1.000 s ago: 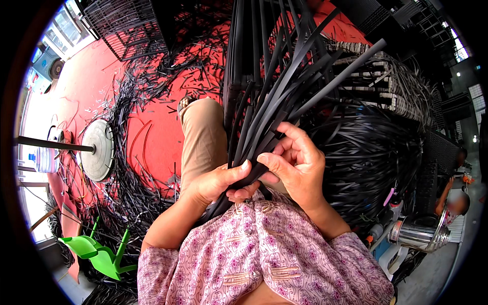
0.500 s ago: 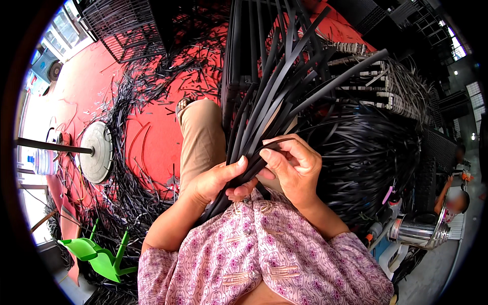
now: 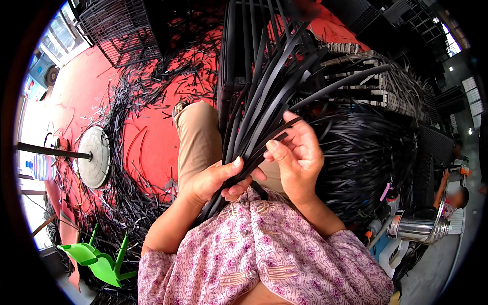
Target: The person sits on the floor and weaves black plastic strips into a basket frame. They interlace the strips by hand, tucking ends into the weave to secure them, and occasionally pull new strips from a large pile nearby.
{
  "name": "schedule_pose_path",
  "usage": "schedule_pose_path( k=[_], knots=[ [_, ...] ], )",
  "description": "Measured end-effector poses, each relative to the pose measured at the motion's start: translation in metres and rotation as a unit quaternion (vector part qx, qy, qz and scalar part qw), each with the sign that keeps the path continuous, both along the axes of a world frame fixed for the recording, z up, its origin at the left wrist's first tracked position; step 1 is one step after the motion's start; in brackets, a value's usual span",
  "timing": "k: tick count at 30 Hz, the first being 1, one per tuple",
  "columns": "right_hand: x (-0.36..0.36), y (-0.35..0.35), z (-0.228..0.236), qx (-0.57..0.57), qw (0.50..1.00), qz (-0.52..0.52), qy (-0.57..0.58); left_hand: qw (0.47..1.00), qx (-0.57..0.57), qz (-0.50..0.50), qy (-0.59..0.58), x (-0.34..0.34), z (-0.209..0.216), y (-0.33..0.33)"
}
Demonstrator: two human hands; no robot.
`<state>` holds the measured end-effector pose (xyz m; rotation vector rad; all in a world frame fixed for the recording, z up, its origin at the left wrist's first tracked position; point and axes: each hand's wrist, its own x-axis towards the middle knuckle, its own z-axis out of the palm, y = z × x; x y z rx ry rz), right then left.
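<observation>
My left hand (image 3: 216, 182) is closed round a bundle of long flat black plastic strips (image 3: 258, 109) at my lap. The strips fan out upward and away from me; their lower ends lie against my shirt. My right hand (image 3: 297, 155) is just right of the bundle. Its thumb and index finger are a little apart, and a single black strip (image 3: 292, 123) crosses the index finger. Near the thumb tip another strip's short end sticks out. The lower fingers of this hand are curled and partly hidden.
A black frame (image 3: 231, 51) stands ahead, beside a large heap of black strips (image 3: 366, 157) on the right. Loose strips litter the red floor covering (image 3: 152, 117). At left are a round grey base with a pole (image 3: 94, 157) and a green plastic chair (image 3: 104, 264). A person (image 3: 452, 201) is far right.
My right thumb and index finger have spread apart, and the index finger has lifted with the strip across it. My left hand keeps its grip on the bundle. The view has shifted slightly.
</observation>
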<state>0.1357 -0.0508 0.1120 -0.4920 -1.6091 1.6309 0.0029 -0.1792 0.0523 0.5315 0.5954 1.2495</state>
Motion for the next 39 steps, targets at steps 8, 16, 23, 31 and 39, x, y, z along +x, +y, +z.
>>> schedule_pose_path(
  k=[8,16,23,31,39],
  knots=[
    [0.002,0.018,0.018,0.003,0.999,0.035,-0.012,0.999,0.004,0.006,0.036,0.003,0.004,-0.001],
    [0.008,0.029,0.030,-0.082,0.988,0.118,-0.059,0.999,0.004,-0.001,0.044,0.002,0.002,-0.006],
    [0.010,0.034,0.031,-0.069,0.982,0.132,-0.118,0.995,0.027,0.005,0.093,0.001,0.005,-0.010],
    [0.010,0.031,0.034,-0.091,0.983,0.119,-0.107,0.999,0.019,-0.006,0.040,0.000,0.001,-0.013],
    [0.016,0.036,0.032,-0.100,0.987,0.104,-0.071,0.999,0.018,-0.012,0.047,-0.003,0.005,-0.014]
  ],
)
